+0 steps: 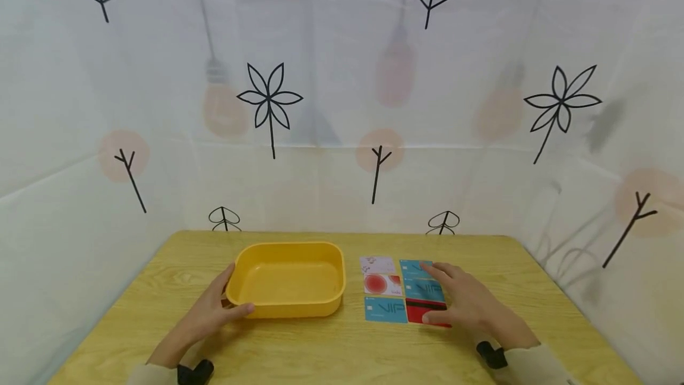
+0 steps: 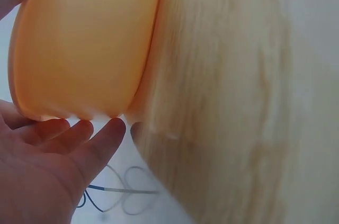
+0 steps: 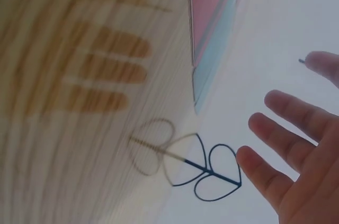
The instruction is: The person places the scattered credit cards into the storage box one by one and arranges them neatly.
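A yellow plastic basin (image 1: 288, 310) stands on the table, left of the middle. My left hand (image 1: 211, 309) holds its left end, the thumb at the front corner and the fingertips against the side wall. To the basin's right lie several flat cards in two columns: a pale floral card (image 1: 376, 264), a card with a red circle (image 1: 379, 284), blue VIP cards (image 1: 383, 310) and a red card with a black stripe (image 1: 415, 311). Over the right column hovers my right hand (image 1: 466, 300), fingers spread, holding nothing; in the right wrist view the fingers stand apart from the table.
The wood-grain table (image 1: 320, 352) has its far edge against a white cloth (image 1: 331, 195) printed with plants and bulbs. More of this cloth hangs along both sides. Dark straps (image 1: 491, 354) are on both wrists.
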The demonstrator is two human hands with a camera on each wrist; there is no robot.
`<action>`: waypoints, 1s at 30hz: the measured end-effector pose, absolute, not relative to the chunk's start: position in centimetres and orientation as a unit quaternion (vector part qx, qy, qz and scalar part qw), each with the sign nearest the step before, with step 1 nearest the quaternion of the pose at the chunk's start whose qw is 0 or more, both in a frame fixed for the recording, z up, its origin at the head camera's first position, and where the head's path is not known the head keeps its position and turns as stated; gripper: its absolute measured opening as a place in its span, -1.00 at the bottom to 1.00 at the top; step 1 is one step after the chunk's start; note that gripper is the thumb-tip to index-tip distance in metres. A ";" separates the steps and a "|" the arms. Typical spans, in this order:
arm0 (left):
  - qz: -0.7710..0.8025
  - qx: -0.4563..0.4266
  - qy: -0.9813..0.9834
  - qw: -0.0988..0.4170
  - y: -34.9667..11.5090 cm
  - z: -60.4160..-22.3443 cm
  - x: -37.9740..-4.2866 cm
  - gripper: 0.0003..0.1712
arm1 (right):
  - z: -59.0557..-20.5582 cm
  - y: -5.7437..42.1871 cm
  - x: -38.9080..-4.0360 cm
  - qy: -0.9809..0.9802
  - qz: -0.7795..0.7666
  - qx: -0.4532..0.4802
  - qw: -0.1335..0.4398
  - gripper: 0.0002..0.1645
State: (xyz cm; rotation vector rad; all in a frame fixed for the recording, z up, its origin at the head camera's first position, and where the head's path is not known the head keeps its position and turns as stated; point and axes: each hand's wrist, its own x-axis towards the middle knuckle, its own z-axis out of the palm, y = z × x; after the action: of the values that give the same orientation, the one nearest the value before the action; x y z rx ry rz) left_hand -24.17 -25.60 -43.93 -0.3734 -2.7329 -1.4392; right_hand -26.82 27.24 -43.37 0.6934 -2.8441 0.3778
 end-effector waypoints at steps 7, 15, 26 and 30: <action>-0.480 -0.111 -0.870 0.004 -25.5 -43.6 -24.0 0.20 | -43.2 27.0 -26.6 -0.961 0.122 0.238 0.070 0.09; -0.483 -0.097 -0.870 -0.002 -25.5 -43.7 -23.9 0.19 | -43.2 26.7 -26.4 -0.961 0.134 0.240 0.019 0.00; -0.501 -0.088 -0.861 -0.008 -25.2 -43.5 -23.9 0.20 | -43.2 26.6 -26.3 -0.956 0.155 0.247 -0.022 -0.13; -0.509 -0.090 -0.856 -0.011 -25.2 -43.5 -23.9 0.20 | -43.2 26.7 -26.3 -0.956 0.161 0.242 -0.032 -0.15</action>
State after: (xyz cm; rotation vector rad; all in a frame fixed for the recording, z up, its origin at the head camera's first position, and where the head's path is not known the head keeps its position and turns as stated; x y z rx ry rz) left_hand -23.87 -25.17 -43.50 -0.2839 -2.7082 -1.6117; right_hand -26.28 26.69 -43.21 0.7755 -3.0677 0.5170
